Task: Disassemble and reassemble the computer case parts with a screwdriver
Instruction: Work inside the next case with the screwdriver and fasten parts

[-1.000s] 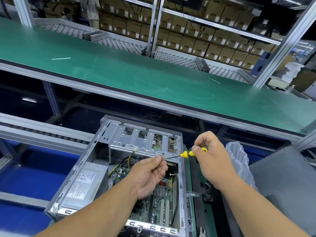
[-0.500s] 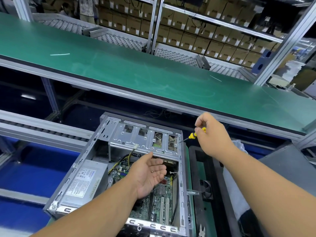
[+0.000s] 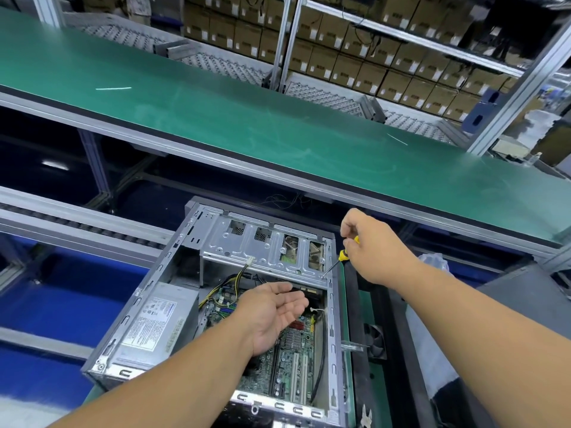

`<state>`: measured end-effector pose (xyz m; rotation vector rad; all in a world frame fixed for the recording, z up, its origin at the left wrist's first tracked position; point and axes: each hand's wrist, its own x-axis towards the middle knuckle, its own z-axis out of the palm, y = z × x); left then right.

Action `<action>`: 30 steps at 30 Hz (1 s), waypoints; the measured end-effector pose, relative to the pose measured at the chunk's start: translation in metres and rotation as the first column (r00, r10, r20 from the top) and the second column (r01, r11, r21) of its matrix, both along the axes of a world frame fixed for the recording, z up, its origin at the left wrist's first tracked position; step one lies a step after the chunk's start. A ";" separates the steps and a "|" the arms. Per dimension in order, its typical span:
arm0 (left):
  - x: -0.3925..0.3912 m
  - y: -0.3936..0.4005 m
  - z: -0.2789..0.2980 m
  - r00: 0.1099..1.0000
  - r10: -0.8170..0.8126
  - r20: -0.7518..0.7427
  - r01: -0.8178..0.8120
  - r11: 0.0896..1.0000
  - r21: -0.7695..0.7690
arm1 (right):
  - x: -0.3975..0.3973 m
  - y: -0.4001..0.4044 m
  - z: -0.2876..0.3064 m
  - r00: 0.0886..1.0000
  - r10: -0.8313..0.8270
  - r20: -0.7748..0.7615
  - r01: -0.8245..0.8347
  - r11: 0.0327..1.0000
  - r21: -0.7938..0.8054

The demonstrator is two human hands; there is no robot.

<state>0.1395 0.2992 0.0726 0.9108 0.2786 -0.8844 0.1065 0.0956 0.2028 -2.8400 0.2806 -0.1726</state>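
Stacked cardboard boxes (image 3: pixel 364 66) fill the racks behind a long green conveyor (image 3: pixel 247 118), and below its near edge the computer case (image 3: pixel 216 304) lies open on its side on a green tabletop (image 3: pixel 347 304). At the case's far right corner the screwdriver (image 3: pixel 335 262), yellow-handled, slants down so its tip meets a screw (image 3: pixel 322 276) on the drive cage (image 3: pixel 265 251). The right hand (image 3: pixel 370 251) grips the handle with curled fingers. The left hand (image 3: pixel 275 310) hovers palm-up and relaxed over the motherboard (image 3: pixel 290 359), holding nothing, just below that corner. The power supply (image 3: pixel 154 316) sits in the case's left side.

This looks like the step of working a cage screw, though whether it is being loosened or tightened cannot be told. The next move calls for keeping the tip seated squarely in the screw head while turning, with the cupped left hand placed to catch the screw should it come free rather than letting it drop among the boards.
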 end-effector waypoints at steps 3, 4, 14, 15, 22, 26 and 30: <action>0.000 0.001 0.000 1.000 -0.001 0.008 0.001 1.000 0.004 | 0.001 -0.001 0.001 1.000 -0.001 -0.006 0.001 1.000 -0.010; 0.000 0.001 0.001 1.000 -0.002 0.014 0.002 1.000 0.010 | 0.001 0.000 0.001 1.000 -0.002 -0.007 0.002 1.000 -0.011; -0.002 0.001 0.004 0.997 -0.046 0.061 0.041 0.995 0.089 | 0.010 0.009 0.006 0.997 0.059 -0.048 -0.063 0.995 -0.080; -0.002 0.001 0.004 0.997 -0.046 0.061 0.040 0.995 0.087 | 0.010 0.010 0.006 0.996 0.064 -0.054 -0.069 0.994 -0.087; 0.000 0.000 0.001 0.998 -0.041 0.053 0.036 0.995 0.098 | 0.007 0.013 0.008 0.992 0.085 -0.094 -0.093 0.992 -0.088; 0.000 -0.001 -0.002 0.997 -0.050 0.051 0.044 0.992 0.117 | 0.013 0.015 0.006 0.993 0.077 -0.087 -0.089 0.986 -0.142; 0.000 -0.002 -0.005 0.997 -0.054 0.057 0.046 0.990 0.131 | 0.019 0.012 0.004 0.998 -0.019 -0.065 0.006 0.979 -0.203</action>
